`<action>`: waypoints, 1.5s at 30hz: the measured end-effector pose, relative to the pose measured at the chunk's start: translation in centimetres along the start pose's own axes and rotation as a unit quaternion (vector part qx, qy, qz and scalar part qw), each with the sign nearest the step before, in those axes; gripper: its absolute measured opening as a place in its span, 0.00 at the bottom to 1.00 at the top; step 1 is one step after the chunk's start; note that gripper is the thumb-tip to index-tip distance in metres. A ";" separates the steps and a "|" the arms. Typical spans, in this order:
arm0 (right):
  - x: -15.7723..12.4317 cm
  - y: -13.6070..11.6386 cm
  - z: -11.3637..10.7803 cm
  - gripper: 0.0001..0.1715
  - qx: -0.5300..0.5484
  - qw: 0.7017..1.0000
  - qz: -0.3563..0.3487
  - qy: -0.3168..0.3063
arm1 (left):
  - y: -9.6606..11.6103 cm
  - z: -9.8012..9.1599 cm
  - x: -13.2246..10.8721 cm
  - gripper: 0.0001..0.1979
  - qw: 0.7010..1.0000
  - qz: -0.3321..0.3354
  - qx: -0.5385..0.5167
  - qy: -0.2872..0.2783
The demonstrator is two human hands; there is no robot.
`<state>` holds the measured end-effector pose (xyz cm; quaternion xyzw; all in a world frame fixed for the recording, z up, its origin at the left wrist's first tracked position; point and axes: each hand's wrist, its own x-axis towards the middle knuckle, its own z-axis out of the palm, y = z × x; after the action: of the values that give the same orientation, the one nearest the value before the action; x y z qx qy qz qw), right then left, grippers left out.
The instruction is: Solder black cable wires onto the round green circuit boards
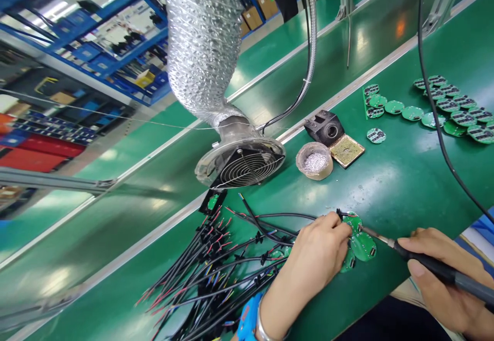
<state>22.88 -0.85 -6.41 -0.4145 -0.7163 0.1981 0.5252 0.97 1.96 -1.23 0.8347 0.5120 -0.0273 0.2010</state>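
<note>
My right hand (pixel 447 271) is wrapped round the black handle of a soldering iron (pixel 428 263). Its metal tip touches the edge of a small round green circuit board (pixel 352 220). At that board, my left hand (pixel 322 248) is closed on a black cable (pixel 285 215), whose thin red wire reaches the board; the fingertips are partly hidden. More green boards (pixel 363 247) lie just below, close to the left fingers. A loose pile of black cables (pixel 216 274) with bare coloured wire ends spreads to the left, partly under my left forearm.
A fume extractor hood (pixel 247 163) on a silver duct (pixel 204 37) hangs over the bench. Behind the hands stand a black iron holder (pixel 324 126), a sponge tray (pixel 347 150) and a round tub (pixel 314 161). Rows of boards (pixel 450 105) lie right, behind a hanging black cord (pixel 436 114).
</note>
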 end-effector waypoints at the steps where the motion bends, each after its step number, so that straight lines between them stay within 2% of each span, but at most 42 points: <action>1: 0.0 0.1 0.0 0.14 0.003 1.000 -0.002 0.005 | -0.1 -0.1 0.0 0.06 1.000 0.014 0.022 -0.009; 5: -0.3 0.2 0.3 0.12 -0.011 1.000 0.007 -0.007 | -0.2 0.3 0.0 0.07 0.999 0.020 0.041 -0.001; 10: -0.7 0.0 0.6 0.11 -0.038 0.999 -0.033 0.010 | -0.4 1.8 -0.2 0.06 0.998 -0.011 -0.021 0.063; 15: -0.6 0.0 0.8 0.12 -0.039 0.999 -0.030 0.017 | -0.1 2.8 -0.4 0.05 0.992 -0.040 -0.046 0.111; 20: 0.3 -0.3 1.1 0.12 -0.030 0.998 -0.043 0.017 | 0.1 2.9 -0.3 0.05 0.994 -0.014 0.011 0.106; 24: 0.5 -0.5 1.3 0.13 -0.028 0.999 -0.043 0.005 | 0.3 3.0 0.0 0.05 0.993 -0.022 0.031 0.110; 31: 0.2 -0.3 1.5 0.12 -0.018 0.999 -0.039 0.003 | 0.6 3.1 0.3 0.04 0.994 -0.037 0.039 0.099; 40: -0.2 -0.2 1.4 0.14 -0.013 0.997 -0.077 -0.015 | 0.9 3.4 0.4 0.04 0.991 -0.056 0.030 0.115; 45: -1.1 -0.2 0.9 0.16 -0.015 0.998 -0.052 0.024 | 1.0 3.3 0.5 0.04 0.990 -0.065 0.016 0.123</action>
<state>22.13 -1.69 -7.26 -0.3896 -0.7271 0.1499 0.5451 2.65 0.75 -4.11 0.7997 0.5857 0.0547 0.1206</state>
